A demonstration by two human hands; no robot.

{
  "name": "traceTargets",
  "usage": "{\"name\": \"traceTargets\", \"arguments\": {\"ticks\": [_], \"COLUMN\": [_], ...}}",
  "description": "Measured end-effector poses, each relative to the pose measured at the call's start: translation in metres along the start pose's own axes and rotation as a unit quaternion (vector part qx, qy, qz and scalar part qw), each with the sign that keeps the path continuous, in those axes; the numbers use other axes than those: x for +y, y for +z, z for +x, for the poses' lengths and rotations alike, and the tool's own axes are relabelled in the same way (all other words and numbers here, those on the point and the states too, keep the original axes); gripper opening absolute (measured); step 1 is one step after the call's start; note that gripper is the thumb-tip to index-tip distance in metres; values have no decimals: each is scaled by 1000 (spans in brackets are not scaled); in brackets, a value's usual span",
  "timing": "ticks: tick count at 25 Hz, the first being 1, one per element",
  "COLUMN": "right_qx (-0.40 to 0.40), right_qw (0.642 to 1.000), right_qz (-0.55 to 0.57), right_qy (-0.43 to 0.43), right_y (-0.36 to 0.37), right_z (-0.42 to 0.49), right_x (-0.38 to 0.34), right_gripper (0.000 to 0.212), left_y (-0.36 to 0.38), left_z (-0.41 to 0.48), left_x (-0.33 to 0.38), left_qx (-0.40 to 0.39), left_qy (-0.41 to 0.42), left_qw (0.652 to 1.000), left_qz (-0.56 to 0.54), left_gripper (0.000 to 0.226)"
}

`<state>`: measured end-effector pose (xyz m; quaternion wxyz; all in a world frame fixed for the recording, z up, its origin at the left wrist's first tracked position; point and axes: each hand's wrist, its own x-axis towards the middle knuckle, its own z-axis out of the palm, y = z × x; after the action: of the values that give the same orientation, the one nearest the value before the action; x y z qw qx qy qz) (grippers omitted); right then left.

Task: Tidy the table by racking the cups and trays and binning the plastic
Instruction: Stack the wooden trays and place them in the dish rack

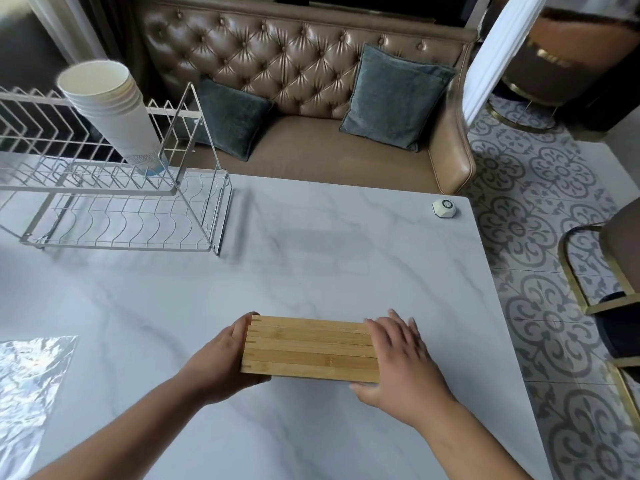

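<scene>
My forearms come in from the bottom edge, both hands on a stack of bamboo trays (310,348) sitting on the marble table (311,244), near my edge. Left hand (221,358) clamps the stack's left end, thumb on top at the far corner, fingers curled under the near corner. Right hand (398,358) lies over the right end, fingers spread flat past the far edge, thumb pressed along the near side. Both hands partly open, gripping the stack between them. Trays look like several flat wooden ones nested, finger-joint corners showing on the left end; can't tell exact count.

Clear plastic sheet (31,382) lies crumpled-flat on the table at the far left, well apart from the trays, cut off by the frame edge.

Wire dish rack (121,209) stands at the table's far left, two tiers. Upper tier holds a stack of white paper cups (110,112), nested, leaning tilted with mouths up toward the left; base rests in the upper tier's wires. Lower tier has nothing in it.

Small white call button (445,207) sits by the table's far right corner. Tufted leather sofa (311,98) behind the table carries two grey cushions (394,98).
</scene>
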<state>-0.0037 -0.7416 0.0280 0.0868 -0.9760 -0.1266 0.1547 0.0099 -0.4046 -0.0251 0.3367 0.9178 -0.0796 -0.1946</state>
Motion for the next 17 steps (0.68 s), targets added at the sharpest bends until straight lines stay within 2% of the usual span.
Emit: {"name": "traceTargets", "arguments": {"ticks": [6,13,17], "right_qx": [-51,-56,-71], "right_qw": [994,987,983], "right_qz": [-91,-152,-168], "right_qy": [-22,12,20], "right_y": [5,21,15], "right_z": [42,38,43], "right_x": [-79,-93,-97], "right_gripper": [101,100,105], "left_y": [1,7,8], "left_z": [-1,-6,-3], "left_x": [-3,-5,-7], "left_qx": [-10,-10,-15], "left_qy": [-10,2,1], "left_qw": [1000,1000,1000], "left_qz": [4,20,25], "left_gripper": [85,77,86]}}
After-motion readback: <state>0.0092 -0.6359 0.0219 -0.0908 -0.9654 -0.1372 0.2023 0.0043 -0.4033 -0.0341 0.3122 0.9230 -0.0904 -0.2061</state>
